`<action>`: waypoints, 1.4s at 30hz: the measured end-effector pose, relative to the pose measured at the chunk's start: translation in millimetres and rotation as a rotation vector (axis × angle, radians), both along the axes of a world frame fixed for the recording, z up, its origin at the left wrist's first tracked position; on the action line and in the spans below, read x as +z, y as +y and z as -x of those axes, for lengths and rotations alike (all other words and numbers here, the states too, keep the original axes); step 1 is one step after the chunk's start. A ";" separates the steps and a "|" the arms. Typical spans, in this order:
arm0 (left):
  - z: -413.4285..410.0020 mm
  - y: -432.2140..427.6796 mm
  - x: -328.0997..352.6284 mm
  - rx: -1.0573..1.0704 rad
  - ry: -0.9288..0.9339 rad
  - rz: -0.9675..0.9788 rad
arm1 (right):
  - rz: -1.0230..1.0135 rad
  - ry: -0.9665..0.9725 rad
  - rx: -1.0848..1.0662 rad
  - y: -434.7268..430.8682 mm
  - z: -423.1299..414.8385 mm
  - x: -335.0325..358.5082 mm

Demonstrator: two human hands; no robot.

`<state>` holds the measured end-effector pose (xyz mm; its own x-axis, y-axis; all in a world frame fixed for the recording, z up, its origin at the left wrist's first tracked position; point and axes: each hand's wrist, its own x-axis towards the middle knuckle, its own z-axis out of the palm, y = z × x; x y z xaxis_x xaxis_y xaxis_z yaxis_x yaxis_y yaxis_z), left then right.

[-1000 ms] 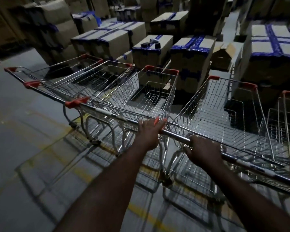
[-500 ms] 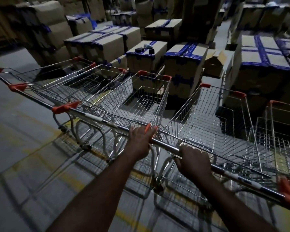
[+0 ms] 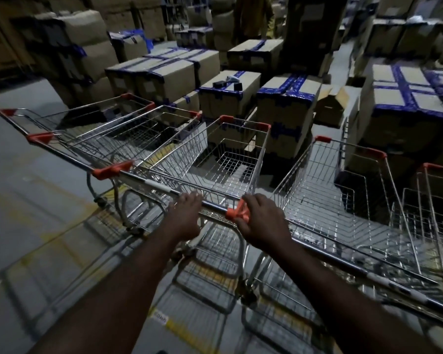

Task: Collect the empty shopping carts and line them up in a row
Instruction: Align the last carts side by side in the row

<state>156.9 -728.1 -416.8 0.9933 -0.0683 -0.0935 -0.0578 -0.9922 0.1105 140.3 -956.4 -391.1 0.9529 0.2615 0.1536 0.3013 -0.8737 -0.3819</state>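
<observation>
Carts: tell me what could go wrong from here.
1. Pinched fingers: the right hand grips the red cap on the middle cart, with the next cart close beside it. If the two bump together, the fingers could get caught.
2. Ramming: taped boxes stand just ahead of the cart fronts, so a further push would likely hit them.

The shopping carts (image 3: 230, 159) are silver wire in a square grid pattern, with orange-red plastic caps (image 3: 237, 213) at the basket corners and handle ends. 1 chrome handle bar (image 3: 138, 178) carries a white band. The cardboard boxes (image 3: 287, 118) are tan, crossed by blue tape (image 3: 292, 84) in stripes and plus shapes. 2 small items (image 3: 219, 84) on 1 box are black. The floor (image 3: 23, 200) is grey with worn yellow lines (image 3: 184, 330).
</observation>
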 end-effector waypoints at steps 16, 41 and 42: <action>-55.3 255.2 20.9 -0.081 -0.205 0.051 | 0.264 0.110 -0.059 265.8 -65.4 9.9; -200.0 384.2 -22.1 -0.438 -0.102 0.025 | 0.283 0.414 -0.046 450.8 -184.8 -21.4; -200.2 385.0 -22.3 -0.454 -0.122 0.024 | 0.300 0.422 -0.049 450.8 -184.0 -19.6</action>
